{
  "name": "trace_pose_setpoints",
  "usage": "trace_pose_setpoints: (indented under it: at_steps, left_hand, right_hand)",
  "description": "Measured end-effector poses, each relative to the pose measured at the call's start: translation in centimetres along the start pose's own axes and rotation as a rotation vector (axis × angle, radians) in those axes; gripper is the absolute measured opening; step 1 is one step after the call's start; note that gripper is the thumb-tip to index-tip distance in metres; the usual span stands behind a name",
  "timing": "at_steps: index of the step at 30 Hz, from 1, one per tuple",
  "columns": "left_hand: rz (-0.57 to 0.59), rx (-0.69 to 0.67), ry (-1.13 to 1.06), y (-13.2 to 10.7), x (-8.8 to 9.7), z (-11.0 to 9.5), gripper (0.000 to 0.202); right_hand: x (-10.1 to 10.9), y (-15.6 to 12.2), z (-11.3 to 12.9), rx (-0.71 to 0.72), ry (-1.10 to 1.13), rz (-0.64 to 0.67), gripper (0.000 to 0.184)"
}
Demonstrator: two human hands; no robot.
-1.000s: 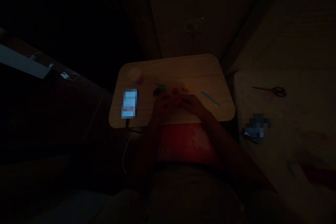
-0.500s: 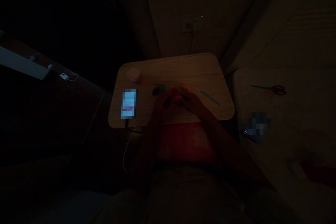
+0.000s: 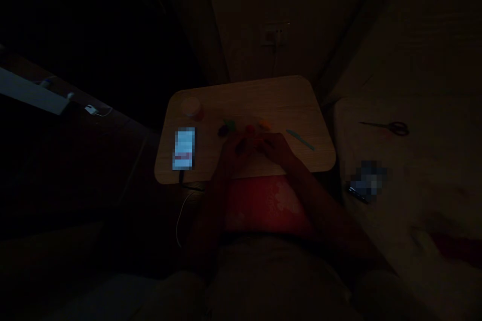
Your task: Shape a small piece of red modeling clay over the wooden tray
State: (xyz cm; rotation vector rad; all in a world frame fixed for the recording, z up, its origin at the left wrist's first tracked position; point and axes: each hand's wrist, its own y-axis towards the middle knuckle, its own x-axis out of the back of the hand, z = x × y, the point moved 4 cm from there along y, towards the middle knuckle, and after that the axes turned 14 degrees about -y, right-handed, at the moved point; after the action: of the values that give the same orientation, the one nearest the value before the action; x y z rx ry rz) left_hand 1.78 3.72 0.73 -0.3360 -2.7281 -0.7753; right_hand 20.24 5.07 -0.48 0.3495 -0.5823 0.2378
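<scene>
Super dim in here, but the left hand [image 3: 234, 147] and right hand [image 3: 276, 146] are close together over the near side of the wooden tabletop [image 3: 241, 103]; fingers look bent, with a bit of red stuff [image 3: 258, 138] showing between the fingertips; too dark to tell whether either hand is actually pinching it; just past them sits a red lump [image 3: 249, 129], with an orange lump [image 3: 264, 125] to its right, and a green lump [image 3: 229, 124] touching or right by a dark lump [image 3: 223, 131] on the left; there's a teal stick-like tool [image 3: 300, 140] lying right of the right hand; lidded tub [image 3: 192, 108] and lit-up phone [image 3: 184, 148] are over on the left.
</scene>
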Motion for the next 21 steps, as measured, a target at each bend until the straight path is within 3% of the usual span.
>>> trace_pose_setpoints:
  at_steps: [4,12,18,21]
  left_hand:
    - [0.015,-0.024,0.012,0.1,-0.2,-0.2,0.034]
    - [0.028,-0.041,0.041,0.1,0.2,0.0,0.027]
    - [0.038,-0.022,0.051,0.0,0.2,0.3,0.039]
    - [0.009,-0.025,0.05,-0.1,0.2,0.2,0.035]
  right_hand:
    - [-0.3,0.1,-0.3,0.001,-0.001,-0.003,0.045]
    - [-1.1,0.3,-0.3,-0.042,0.012,0.128,0.036]
    - [-0.8,0.2,-0.2,-0.076,0.109,0.14,0.043]
    - [-1.0,0.2,-0.1,-0.072,0.159,0.159,0.047]
